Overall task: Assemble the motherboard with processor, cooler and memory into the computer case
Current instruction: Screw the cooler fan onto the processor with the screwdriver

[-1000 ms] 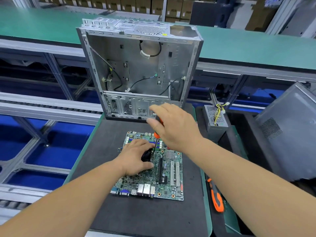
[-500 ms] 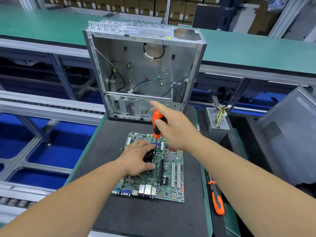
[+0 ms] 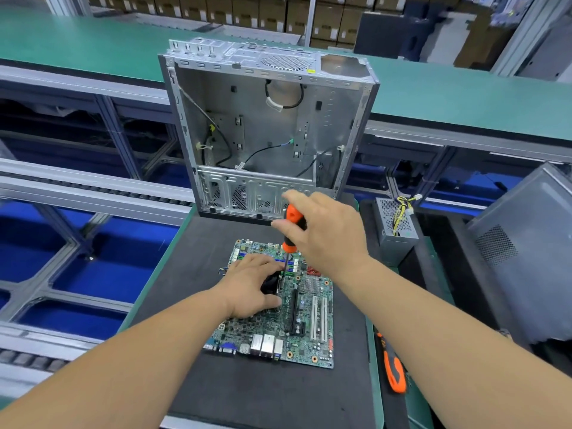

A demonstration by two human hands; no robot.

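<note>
- We see the motherboard lying flat on the black mat, port side toward us, just in front of the computer case.
- The case stands upright at the far edge of the mat w/ its open side facing us; loose black cables hang inside, no board in it yet.
- Our left hand lies on the left-centre of the board, fingers curled around a black cooler; most of this part is hidden under the hand, so we cannot tell its exact shape.
- Our right hand grips the orange-and-black handle of a screwdriver, thumb and fingers closed around it. The tool is approx. upright; its thin shaft goes down to the board right beside the left fingers. The tip is hidden, so we cannot tell if it sits in a screw.
- The right forearm crosses over the right side of the mat and covers part of the board's edge.
- A second screwdriver, orange and black, lies on the green strip at the right of the mat, partly under the right arm.
- A grey power supply w/ yellow wires stands to the right of the case, apart from the board.
- A grey perforated side panel leans at far right.
- Behind the case runs a green conveyor; cardboard boxes are stacked beyond it.
</note>
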